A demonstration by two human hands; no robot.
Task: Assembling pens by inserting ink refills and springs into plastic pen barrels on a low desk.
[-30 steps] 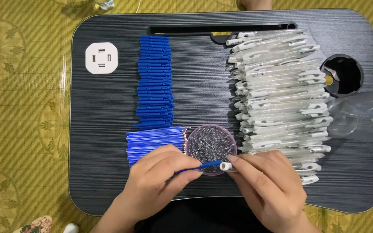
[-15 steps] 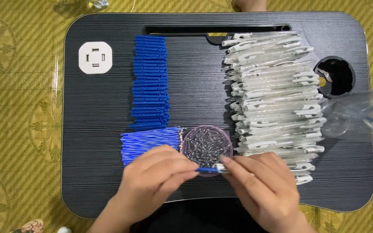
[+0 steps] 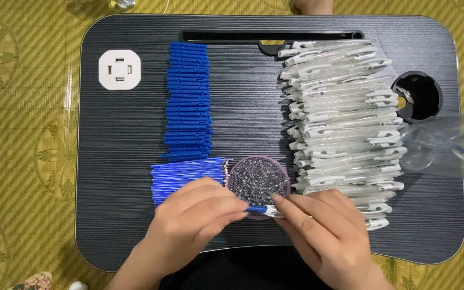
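The left hand (image 3: 194,223) pinches a blue refill (image 3: 255,209) by its tail; the right hand (image 3: 326,233) pinches a clear barrel (image 3: 275,213) at its white end. Both grips are closed on these parts, which meet tip to mouth between the hands, just over the near rim of the spring dish (image 3: 258,181). The refill's long axis runs left to right, in line with the barrel, which lies to its right. More refills (image 3: 183,173) lie just beyond the left hand; blue sleeves (image 3: 188,102) farther up. The barrel stack (image 3: 345,123) sits beyond the right hand on the lap desk (image 3: 119,161).
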